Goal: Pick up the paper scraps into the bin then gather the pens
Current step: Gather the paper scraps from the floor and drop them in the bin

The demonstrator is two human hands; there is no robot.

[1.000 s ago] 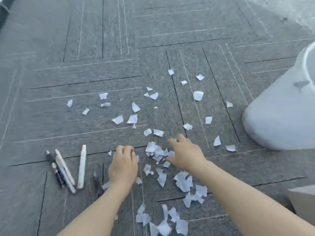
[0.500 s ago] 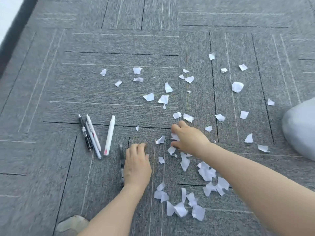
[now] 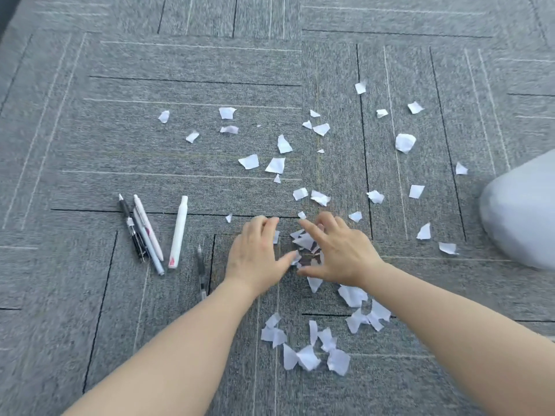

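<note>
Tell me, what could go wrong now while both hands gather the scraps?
1. The left hand and right hand cup only a small pile of scraps; pieces may slip out on the way to the bin.
2. The dark pen lies beside the left wrist and could get knocked.

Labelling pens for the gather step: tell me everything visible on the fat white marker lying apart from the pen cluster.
The white marker is a thick, straight, white barrel, plastic by the look, with a narrower cap end pointing away from the person and a pink-red mark near the close end. It lies flat on the grey carpet, slightly tilted, right of the three clustered pens and not touching them. Neither hand touches it.
</note>
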